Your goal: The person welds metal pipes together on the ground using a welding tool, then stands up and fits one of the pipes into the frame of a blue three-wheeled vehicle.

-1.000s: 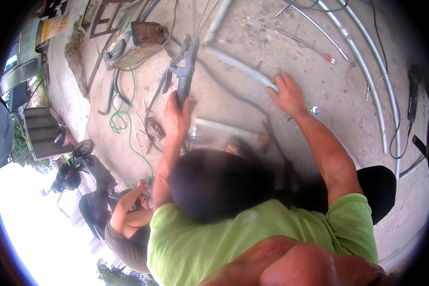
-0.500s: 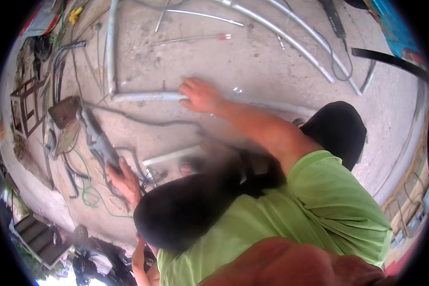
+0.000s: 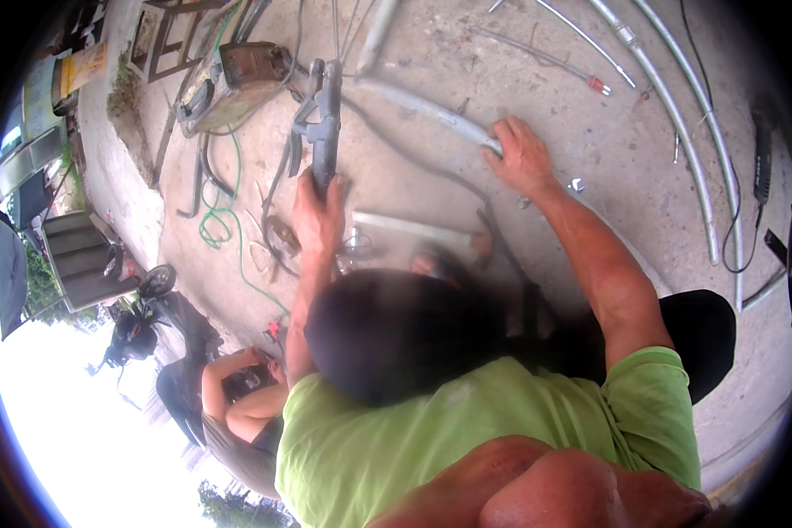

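Observation:
Neither of my hands shows; only a bare limb of mine [image 3: 546, 484] fills the lower edge. Right below me crouches a person in a green shirt [image 3: 466, 422]. That person's left hand [image 3: 319, 211] grips a grey power tool [image 3: 324, 114] lying on the concrete. Their right hand [image 3: 521, 158] presses on the end of a grey pipe [image 3: 422, 106]. A shorter pale pipe [image 3: 409, 227] lies between the two arms.
Long curved metal tubes [image 3: 678, 114] lie at the upper right beside a black corded tool [image 3: 761, 150]. A rusty machine box [image 3: 248, 69] and a green hose [image 3: 216, 211] are at the upper left. A motorcycle [image 3: 150, 308] and another seated person [image 3: 246, 405] are at the left.
The view swung to one side and back. The person in green keeps the same hold on the tool and the pipe.

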`<state>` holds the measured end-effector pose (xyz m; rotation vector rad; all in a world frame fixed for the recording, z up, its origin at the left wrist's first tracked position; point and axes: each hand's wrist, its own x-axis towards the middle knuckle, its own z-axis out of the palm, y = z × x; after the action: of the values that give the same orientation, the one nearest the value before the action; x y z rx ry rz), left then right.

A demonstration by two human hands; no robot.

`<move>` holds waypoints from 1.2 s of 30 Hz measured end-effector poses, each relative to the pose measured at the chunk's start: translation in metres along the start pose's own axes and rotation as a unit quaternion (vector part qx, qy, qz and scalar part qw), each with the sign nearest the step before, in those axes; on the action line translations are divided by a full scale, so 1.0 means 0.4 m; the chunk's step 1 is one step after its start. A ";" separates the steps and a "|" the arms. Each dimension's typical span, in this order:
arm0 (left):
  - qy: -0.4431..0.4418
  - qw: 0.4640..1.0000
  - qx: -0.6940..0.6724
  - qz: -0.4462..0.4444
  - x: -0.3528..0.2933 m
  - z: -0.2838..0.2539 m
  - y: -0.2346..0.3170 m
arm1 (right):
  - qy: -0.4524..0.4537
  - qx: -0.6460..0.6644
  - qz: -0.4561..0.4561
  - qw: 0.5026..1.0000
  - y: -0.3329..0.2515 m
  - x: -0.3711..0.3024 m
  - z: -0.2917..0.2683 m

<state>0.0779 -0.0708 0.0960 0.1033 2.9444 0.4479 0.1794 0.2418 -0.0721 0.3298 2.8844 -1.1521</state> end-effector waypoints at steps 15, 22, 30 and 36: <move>0.063 0.997 0.026 0.039 -0.059 0.071 -0.069 | -0.008 0.013 0.018 1.000 0.040 -0.041 -0.034; 0.071 0.996 -0.042 -0.014 -0.085 0.057 -0.086 | 0.024 0.002 -0.023 0.999 0.021 -0.024 -0.012; 0.028 0.999 -0.040 -0.014 -0.024 0.039 -0.073 | -0.018 -0.006 0.004 1.000 0.005 0.005 -0.008; 0.070 0.996 -0.039 0.024 -0.029 0.042 -0.041 | -0.023 -0.007 0.008 1.000 0.004 -0.001 -0.015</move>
<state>0.0914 -0.0827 0.0771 0.1376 3.0623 0.5995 0.1805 0.2470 -0.0690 0.3207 2.8427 -1.1216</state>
